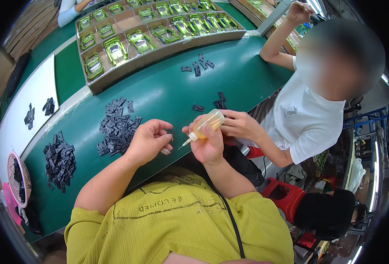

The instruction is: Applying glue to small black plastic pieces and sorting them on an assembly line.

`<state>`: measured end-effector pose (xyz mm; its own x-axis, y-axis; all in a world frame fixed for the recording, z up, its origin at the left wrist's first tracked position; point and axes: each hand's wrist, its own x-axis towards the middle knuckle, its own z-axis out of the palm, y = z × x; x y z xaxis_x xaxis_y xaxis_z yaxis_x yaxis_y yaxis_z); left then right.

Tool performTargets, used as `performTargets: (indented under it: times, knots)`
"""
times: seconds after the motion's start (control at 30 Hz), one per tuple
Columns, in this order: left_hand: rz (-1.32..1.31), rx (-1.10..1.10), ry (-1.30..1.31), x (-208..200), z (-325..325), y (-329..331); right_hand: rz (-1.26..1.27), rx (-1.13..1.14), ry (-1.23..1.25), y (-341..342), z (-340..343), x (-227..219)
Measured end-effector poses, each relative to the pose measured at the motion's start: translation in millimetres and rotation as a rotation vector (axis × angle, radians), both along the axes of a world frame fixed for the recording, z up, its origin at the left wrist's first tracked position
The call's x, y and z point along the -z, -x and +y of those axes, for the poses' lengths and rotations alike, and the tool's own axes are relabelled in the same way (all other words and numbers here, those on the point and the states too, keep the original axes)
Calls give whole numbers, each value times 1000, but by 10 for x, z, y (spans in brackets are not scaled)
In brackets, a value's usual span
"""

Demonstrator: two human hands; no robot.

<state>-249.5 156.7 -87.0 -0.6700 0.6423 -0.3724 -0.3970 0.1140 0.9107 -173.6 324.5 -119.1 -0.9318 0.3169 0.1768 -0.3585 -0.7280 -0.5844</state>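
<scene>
My right grip (208, 152) clamped round a squeeze bottle (208, 123), nozzle (191, 138) toward my curled left grip (144, 142), its hold I cannot tell, black parts (116, 125) just left.

The bottle (212, 121) hides some fingers of the right hand (208, 152), and whether the left hand (147, 141) pinches something small in its curled fingers, I cannot tell. The head (342, 61) of the co-worker is blurred, while the upper edge cuts off the tray (115, 75) of green parts. In the heap (117, 127) of black pieces, many lie covered, their details too small to read.
</scene>
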Motion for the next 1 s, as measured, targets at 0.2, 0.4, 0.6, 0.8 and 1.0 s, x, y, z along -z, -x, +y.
performTargets:
  times: [0.2, 0.4, 0.6, 0.8, 1.0]
  knots:
    - [-13, 20, -2, 11, -24, 42, -39, -4, 76, 15, -3, -46]
    - [-25, 6, -27, 2, -10, 31, -35, -21, 87, 19, 14, -45]
    - [-24, 0, -28, 7, -4, 44, -67, -48, 63, 38, 48, -10]
    - [-14, 8, -25, -20, 14, 39, -30, -57, 22, 38, 73, -9]
    - [-11, 15, -29, 52, -46, 25, -86, -42, 111, 9, 3, 75]
